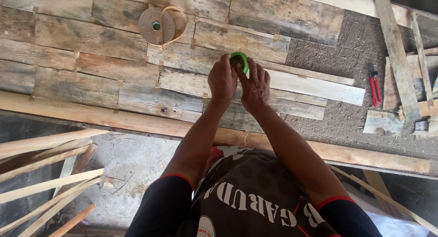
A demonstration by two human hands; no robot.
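My left hand (222,79) and my right hand (255,87) are side by side over the wooden plank panel (91,59). Both close around a small green round object (239,60), held between the fingertips just above a pale plank (315,87). Most of the green object is hidden by my fingers. Both forearms reach forward from my dark printed shirt at the bottom of the view.
A brown round spool with a loop of tan strip (159,24) lies on the planks at top centre. Red-handled pliers (375,87) rest on the dirt at right, near loose boards (397,59). Thin wooden slats (45,173) lean at lower left.
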